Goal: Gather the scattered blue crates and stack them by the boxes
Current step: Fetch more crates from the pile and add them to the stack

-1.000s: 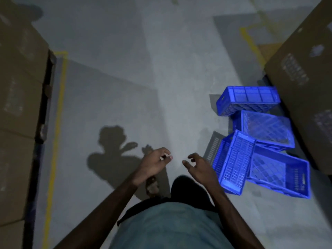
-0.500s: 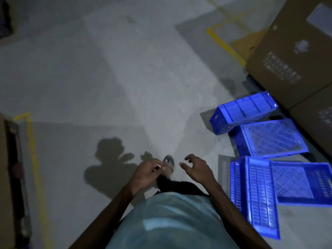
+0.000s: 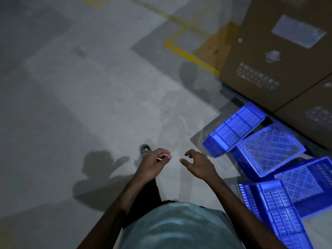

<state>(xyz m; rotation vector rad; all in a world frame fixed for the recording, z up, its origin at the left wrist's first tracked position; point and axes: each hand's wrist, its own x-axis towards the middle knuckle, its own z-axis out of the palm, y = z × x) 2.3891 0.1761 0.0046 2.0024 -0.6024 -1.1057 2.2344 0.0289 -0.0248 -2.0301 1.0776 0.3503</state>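
Note:
Several blue slatted crates lie in a loose heap on the floor at the right. One crate (image 3: 235, 129) lies on its side nearest the boxes. A second crate (image 3: 269, 150) sits tilted beside it, and a third crate (image 3: 305, 178) lies behind a fourth crate (image 3: 280, 212) that stands on its side. My left hand (image 3: 152, 166) hovers in front of me, pinching a thin pale stick. My right hand (image 3: 199, 166) hangs loosely curled, holds nothing, and is a short way left of the crates.
Big cardboard boxes (image 3: 269, 51) stand at the upper right, with another box (image 3: 309, 119) just behind the crates. A yellow floor line (image 3: 188, 54) runs along the grey concrete floor (image 3: 89, 105). My foot (image 3: 145, 150) shows past my left hand.
The view has swung to the right. The cardboard stack on the left has left the frame, and the crates and right-hand boxes now look closer. Both hands keep the same pose.

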